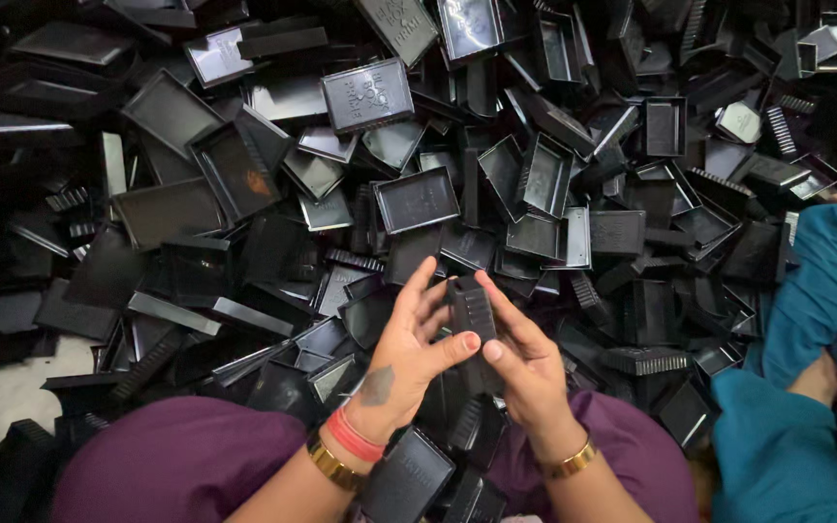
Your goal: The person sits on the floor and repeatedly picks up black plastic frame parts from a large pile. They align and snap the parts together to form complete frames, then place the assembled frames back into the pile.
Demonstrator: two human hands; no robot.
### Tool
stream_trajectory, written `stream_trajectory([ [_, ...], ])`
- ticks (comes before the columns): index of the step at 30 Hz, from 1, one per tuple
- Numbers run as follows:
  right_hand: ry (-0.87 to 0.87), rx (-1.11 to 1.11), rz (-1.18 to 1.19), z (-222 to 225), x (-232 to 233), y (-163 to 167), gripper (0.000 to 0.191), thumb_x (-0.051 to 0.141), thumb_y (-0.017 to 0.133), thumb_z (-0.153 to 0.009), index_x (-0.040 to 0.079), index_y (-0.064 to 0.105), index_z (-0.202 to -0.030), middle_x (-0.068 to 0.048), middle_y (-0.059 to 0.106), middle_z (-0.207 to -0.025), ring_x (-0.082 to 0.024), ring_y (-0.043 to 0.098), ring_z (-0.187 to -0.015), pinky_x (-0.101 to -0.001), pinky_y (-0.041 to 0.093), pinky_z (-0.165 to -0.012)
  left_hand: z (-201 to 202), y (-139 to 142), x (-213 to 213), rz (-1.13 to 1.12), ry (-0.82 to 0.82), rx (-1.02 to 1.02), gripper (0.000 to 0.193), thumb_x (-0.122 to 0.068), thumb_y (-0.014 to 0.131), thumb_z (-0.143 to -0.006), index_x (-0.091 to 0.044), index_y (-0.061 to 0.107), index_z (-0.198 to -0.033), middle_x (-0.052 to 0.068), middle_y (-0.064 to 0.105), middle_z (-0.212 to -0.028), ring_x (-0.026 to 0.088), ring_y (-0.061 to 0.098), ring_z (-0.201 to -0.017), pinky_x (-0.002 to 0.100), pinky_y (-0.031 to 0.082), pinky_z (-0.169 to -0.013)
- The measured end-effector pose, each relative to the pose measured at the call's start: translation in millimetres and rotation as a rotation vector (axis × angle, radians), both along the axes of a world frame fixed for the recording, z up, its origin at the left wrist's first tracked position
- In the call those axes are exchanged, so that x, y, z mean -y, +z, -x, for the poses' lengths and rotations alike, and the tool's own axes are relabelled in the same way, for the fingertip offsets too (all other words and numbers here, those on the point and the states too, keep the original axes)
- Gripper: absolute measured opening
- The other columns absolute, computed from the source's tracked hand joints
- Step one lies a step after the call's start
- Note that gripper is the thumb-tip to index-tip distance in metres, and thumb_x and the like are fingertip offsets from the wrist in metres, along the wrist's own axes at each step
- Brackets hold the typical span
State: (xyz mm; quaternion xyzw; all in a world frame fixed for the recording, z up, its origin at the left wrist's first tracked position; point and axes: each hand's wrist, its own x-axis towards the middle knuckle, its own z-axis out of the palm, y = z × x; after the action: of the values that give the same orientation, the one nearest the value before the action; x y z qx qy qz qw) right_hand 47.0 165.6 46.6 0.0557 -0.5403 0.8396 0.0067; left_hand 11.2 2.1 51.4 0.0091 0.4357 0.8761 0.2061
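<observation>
- While I watch through the head camera, my left hand [409, 349] and right hand [520, 358] both grasp one small black box [472, 315], held upright between them just above my lap, thumbs pressed on its lower front.
- Around them a heap of black trays and lids [418, 199] fills nearly the whole view; they are flat, rectangular and shallow, lying at every angle.
- One lid [368, 94] near the top centre shows raised lettering on its face, black on black.
- Glossy plastic catches pale light on many rims; some pieces have ribbed, comb-like edges [646, 360].
- Another black box [409, 475] rests against my left wrist, partly cut off by the frame bottom.
- Purple cloth [176, 465] covers my knees.
- At right, a person in teal clothing [816, 300] is cut off by the edge; only a leg and a foot show.
- What lies under the heap is mostly hidden.
</observation>
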Motion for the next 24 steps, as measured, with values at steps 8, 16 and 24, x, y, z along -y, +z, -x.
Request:
stream_trajectory([
  [8,-0.019,0.256,-0.479,-12.1,20.0,-6.6,0.072,0.013,0.074,-0.086,0.001,0.048,-0.152,-0.015,0.065,-0.135,-0.019,0.065,-0.113,-0.0348,0.055,-0.098,5.9,-13.3,14.8,0.376,0.203,-0.158,0.06,-0.029,0.076,-0.092,-0.006,0.051,-0.141,0.008,0.061,-0.123,0.017,0.061,-0.11,0.033,0.053,-0.093],
  [16,0.04,0.33,-0.174,12.7,-73.0,-43.1,0.049,0.03,0.072,-0.1,-0.01,0.069,-0.128,-0.017,0.076,-0.114,-0.022,0.071,-0.101,-0.0345,0.054,-0.091,36.4,1.3,54.7,0.901,-0.257,-0.379,0.048,-0.051,0.071,-0.088,-0.006,0.075,-0.103,0.007,0.075,-0.089,0.013,0.068,-0.081,0.029,0.055,-0.076],
  [24,-0.186,-0.207,-1.418,25.9,-12.6,-74.0,0.059,0.028,0.085,-0.07,0.003,0.066,-0.12,-0.017,0.071,-0.107,-0.039,0.066,-0.1,-0.0436,0.05,-0.087,50.7,-21.0,64.2,1.593,0.109,-0.548,0.068,-0.047,0.081,-0.078,-0.001,0.064,-0.126,0.021,0.07,-0.115,0.042,0.065,-0.105,0.048,0.051,-0.091],
])
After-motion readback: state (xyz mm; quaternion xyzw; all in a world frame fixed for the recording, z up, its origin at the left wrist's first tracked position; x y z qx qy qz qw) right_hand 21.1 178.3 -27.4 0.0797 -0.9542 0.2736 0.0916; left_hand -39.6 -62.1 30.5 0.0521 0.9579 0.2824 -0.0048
